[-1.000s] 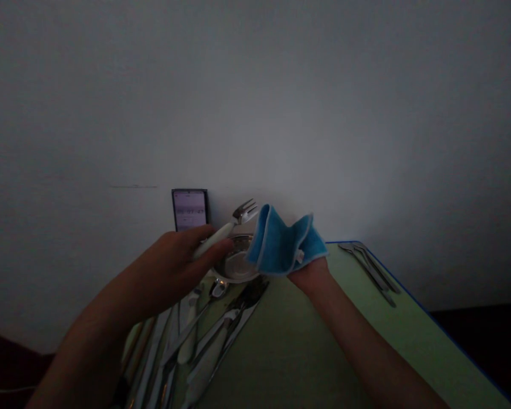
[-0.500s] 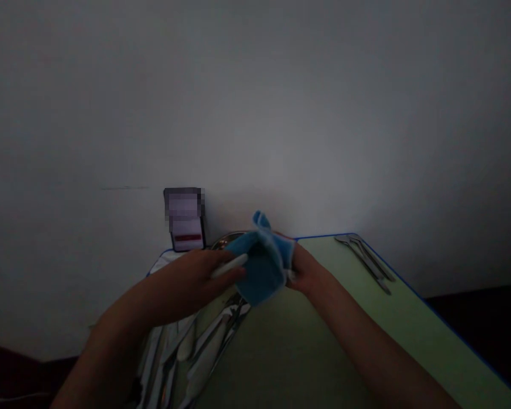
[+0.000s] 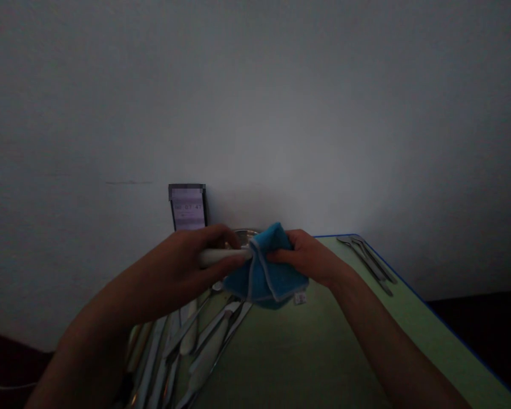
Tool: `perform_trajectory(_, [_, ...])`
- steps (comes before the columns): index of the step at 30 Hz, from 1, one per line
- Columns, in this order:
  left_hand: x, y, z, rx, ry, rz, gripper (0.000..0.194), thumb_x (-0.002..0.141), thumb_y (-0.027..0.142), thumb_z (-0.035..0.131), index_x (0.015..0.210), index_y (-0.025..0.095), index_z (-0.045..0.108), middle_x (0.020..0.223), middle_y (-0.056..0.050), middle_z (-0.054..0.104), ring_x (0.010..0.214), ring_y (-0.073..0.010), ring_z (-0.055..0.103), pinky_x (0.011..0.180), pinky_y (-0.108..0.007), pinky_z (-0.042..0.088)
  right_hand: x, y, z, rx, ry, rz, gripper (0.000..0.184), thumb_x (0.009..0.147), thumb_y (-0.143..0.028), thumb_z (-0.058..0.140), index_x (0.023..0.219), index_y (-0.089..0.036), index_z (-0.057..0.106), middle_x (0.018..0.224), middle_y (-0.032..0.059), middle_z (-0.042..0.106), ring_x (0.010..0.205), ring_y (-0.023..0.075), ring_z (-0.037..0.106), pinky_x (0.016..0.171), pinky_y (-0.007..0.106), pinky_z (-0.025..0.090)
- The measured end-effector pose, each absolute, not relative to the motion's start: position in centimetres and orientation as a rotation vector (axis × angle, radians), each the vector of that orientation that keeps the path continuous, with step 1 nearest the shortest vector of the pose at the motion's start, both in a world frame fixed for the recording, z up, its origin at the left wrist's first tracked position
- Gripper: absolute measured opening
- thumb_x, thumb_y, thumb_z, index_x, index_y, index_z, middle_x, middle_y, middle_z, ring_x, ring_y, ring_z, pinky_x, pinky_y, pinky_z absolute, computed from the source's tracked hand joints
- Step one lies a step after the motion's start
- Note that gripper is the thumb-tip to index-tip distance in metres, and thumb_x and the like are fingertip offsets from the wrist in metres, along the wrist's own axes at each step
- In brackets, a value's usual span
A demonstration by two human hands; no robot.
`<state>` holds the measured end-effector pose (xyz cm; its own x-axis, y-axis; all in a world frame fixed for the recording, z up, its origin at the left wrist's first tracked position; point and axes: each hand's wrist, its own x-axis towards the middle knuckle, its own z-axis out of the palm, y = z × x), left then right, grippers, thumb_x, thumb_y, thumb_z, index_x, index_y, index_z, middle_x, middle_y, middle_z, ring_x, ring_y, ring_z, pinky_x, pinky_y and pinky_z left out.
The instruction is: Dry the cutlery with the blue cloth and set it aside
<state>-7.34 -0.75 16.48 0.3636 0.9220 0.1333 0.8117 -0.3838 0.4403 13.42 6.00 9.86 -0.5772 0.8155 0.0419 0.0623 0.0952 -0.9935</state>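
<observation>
My left hand (image 3: 204,255) is closed round the white handle of a utensil (image 3: 221,257), held level above the table. The utensil's other end is hidden inside a blue cloth (image 3: 270,275), so I cannot tell its kind. My right hand (image 3: 304,253) pinches the cloth round that end, thumb on the near side. A small white tag (image 3: 300,297) hangs from the cloth's lower right corner. Below my left hand lies a pile of cutlery (image 3: 204,352), several pieces with white handles. Behind the cloth, the rim of a shiny metal bowl (image 3: 246,232) shows in part.
A phone (image 3: 188,210) with a lit screen leans on the wall (image 3: 281,113) behind my left hand. Several metal utensils (image 3: 368,261) lie near the right edge of the green, blue-edged table (image 3: 315,352).
The cloth now wraps the utensil's end, where before it hung open beside the handle. My right hand has turned and gripped the cloth from above. The phone's screen shows something different.
</observation>
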Motion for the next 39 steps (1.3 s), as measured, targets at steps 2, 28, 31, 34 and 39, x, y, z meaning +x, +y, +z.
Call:
perform_trajectory(2, [-7.1,-0.7,16.1,2.341,1.524,0.558,0.029,0.083,0.047,0.050,0.099,0.024,0.058,0.085,0.001,0.067,0.072,-0.0153,0.062,0.061,-0.022,0.046,13.4,6.0,10.0,-0.865,-1.766,1.492,0.019,0.068,-0.032,0.067,0.082,-0.019,0.066,0.075,0.0012,0.069,0.063,0.0146,0.062,0.061,0.030,0.051])
perform_trajectory(28, [-6.7,-1.5,16.2,2.446,1.419,0.748,0.018,0.084,0.040,0.053,0.097,0.028,0.058,0.088,0.006,0.068,0.076,-0.0127,0.064,0.066,-0.021,0.047,14.3,5.4,11.9,-0.969,-1.963,1.227,0.029,0.075,-0.042,0.060,0.087,-0.016,0.062,0.082,0.0038,0.064,0.068,0.0139,0.058,0.060,0.025,0.047])
perform_trajectory(31, [-6.8,-1.6,16.2,2.418,1.420,0.771,0.018,0.084,0.039,0.054,0.097,0.027,0.058,0.090,0.006,0.068,0.078,-0.0122,0.064,0.067,-0.020,0.047,14.6,5.4,12.1,-0.998,-1.943,1.262,0.027,0.074,-0.037,0.061,0.091,-0.016,0.062,0.082,0.0040,0.064,0.068,0.0142,0.058,0.060,0.026,0.047])
perform_trajectory(34, [-6.6,-1.4,16.3,2.410,1.429,0.812,0.019,0.084,0.039,0.054,0.095,0.025,0.059,0.090,0.004,0.068,0.078,-0.0124,0.064,0.068,-0.020,0.047,13.9,5.1,12.0,-1.022,-1.794,1.345,0.025,0.074,-0.037,0.060,0.087,-0.016,0.061,0.077,0.0035,0.063,0.063,0.0135,0.057,0.056,0.026,0.047])
perform_trajectory(39, [-6.2,-1.1,16.4,2.387,1.460,0.846,0.019,0.083,0.039,0.054,0.093,0.023,0.060,0.086,0.004,0.068,0.074,-0.0120,0.063,0.068,-0.021,0.047,12.8,4.6,11.9,-0.974,-1.686,1.291,0.032,0.075,-0.048,0.057,0.081,-0.017,0.059,0.075,0.0031,0.063,0.062,0.0126,0.056,0.056,0.025,0.047])
